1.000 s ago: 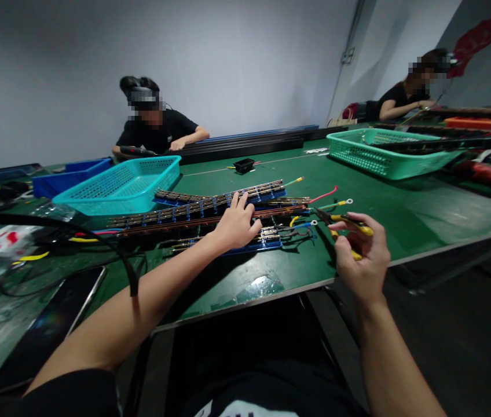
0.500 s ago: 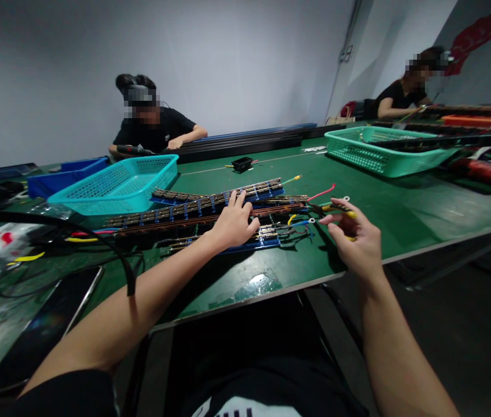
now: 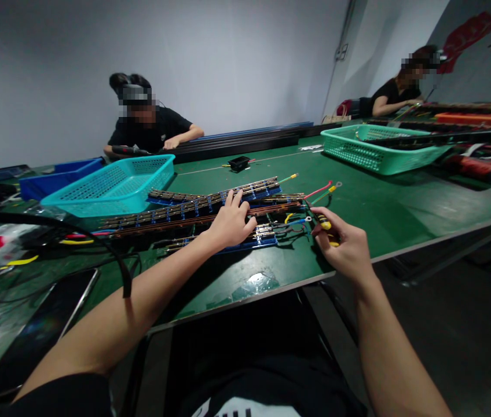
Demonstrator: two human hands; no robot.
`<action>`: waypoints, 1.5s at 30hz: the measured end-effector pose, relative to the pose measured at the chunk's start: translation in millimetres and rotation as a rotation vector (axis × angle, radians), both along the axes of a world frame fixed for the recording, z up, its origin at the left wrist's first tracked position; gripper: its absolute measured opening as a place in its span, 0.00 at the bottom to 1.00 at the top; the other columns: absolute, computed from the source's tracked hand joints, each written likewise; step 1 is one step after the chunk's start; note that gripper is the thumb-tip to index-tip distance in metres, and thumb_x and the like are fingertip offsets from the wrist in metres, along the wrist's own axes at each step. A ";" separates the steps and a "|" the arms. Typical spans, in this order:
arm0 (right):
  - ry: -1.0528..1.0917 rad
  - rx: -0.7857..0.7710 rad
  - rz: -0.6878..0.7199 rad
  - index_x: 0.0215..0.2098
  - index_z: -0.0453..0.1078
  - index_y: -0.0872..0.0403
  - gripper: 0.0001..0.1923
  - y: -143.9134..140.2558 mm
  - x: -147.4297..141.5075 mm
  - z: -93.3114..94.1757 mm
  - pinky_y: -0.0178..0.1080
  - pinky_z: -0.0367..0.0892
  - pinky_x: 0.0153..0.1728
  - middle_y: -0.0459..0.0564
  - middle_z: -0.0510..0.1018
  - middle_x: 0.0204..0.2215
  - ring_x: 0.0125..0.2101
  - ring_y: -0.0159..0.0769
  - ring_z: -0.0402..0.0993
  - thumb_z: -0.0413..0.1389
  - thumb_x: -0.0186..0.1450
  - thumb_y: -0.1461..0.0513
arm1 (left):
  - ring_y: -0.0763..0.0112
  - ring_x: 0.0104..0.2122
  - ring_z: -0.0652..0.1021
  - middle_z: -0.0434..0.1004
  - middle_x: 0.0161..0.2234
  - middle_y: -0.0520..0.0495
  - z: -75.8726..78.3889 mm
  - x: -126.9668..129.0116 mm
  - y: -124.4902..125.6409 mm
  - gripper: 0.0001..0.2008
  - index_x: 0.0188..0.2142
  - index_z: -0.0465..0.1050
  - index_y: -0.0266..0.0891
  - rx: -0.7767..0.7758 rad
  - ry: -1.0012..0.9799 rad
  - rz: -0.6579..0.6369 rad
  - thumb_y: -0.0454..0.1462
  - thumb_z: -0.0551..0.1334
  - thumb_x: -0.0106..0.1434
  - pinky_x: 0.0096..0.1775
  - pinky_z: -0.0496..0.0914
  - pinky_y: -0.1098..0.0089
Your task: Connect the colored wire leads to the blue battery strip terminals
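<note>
My left hand (image 3: 230, 225) lies with its fingers spread on a strip of metal bars in blue holders (image 3: 193, 205). Below my wrist is a second, shorter blue-backed strip (image 3: 265, 234). At the strips' right ends, my right hand (image 3: 348, 246) is closed around pliers with yellow and black handles (image 3: 324, 222). The tool's jaws point toward the wire ends, but I cannot tell whether they touch any. Close by are a red wire (image 3: 320, 190), a green wire with a yellow-sleeved ring terminal (image 3: 330, 191) and a blue-sleeved ring terminal (image 3: 303, 220).
A turquoise basket (image 3: 110, 188) stands behind the strips, a green basket (image 3: 384, 162) at the back right. A small black box (image 3: 239, 164) lies between them. At the left are a phone (image 3: 41, 330) and a black cable (image 3: 115, 249). One person (image 3: 154, 130) sits opposite, another (image 3: 395, 95) farther right.
My right hand has turned and moved slightly left with the pliers, closer to the wire ends. The yellow-sleeved ring terminal now stands clear above it. My left hand stays on the strip.
</note>
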State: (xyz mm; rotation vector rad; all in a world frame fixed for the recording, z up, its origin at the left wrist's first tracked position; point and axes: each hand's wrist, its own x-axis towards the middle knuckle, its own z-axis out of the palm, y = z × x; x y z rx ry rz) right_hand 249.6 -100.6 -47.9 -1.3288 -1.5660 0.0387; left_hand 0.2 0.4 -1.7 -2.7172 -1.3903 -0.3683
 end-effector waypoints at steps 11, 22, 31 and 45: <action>-0.003 -0.011 0.004 0.55 0.71 0.50 0.24 1.0 -2.1 -2.6 0.32 0.69 0.27 0.43 0.79 0.28 0.22 0.30 0.73 0.55 0.60 0.65 | 0.46 0.71 0.50 0.56 0.68 0.28 -1.3 -1.1 1.5 0.18 0.51 0.69 0.33 -0.008 -0.026 -0.013 0.42 0.52 0.70 0.64 0.61 0.45; 0.164 0.031 -0.107 0.54 0.68 0.51 0.25 2.1 -3.5 -1.6 0.33 0.69 0.25 0.45 0.81 0.33 0.20 0.29 0.71 0.58 0.58 0.64 | 0.43 0.71 0.49 0.52 0.70 0.30 -0.9 -0.1 -0.8 0.21 0.57 0.64 0.33 -0.033 -0.073 0.020 0.43 0.54 0.69 0.65 0.59 0.47; 0.356 0.032 -0.081 0.53 0.68 0.51 0.24 7.3 0.7 -5.0 0.31 0.65 0.20 0.46 0.81 0.33 0.20 0.27 0.70 0.59 0.57 0.64 | 0.42 0.72 0.48 0.53 0.70 0.27 0.8 0.1 -1.0 0.16 0.48 0.70 0.32 -0.029 -0.029 0.011 0.42 0.54 0.70 0.65 0.59 0.47; 0.362 0.338 -0.122 0.58 0.68 0.49 0.27 -8.6 -7.0 1.3 0.34 0.62 0.20 0.48 0.82 0.37 0.20 0.28 0.66 0.58 0.61 0.65 | 0.41 0.71 0.49 0.52 0.70 0.28 -0.1 -0.1 -0.3 0.18 0.52 0.69 0.31 -0.005 -0.014 0.023 0.43 0.54 0.69 0.67 0.55 0.49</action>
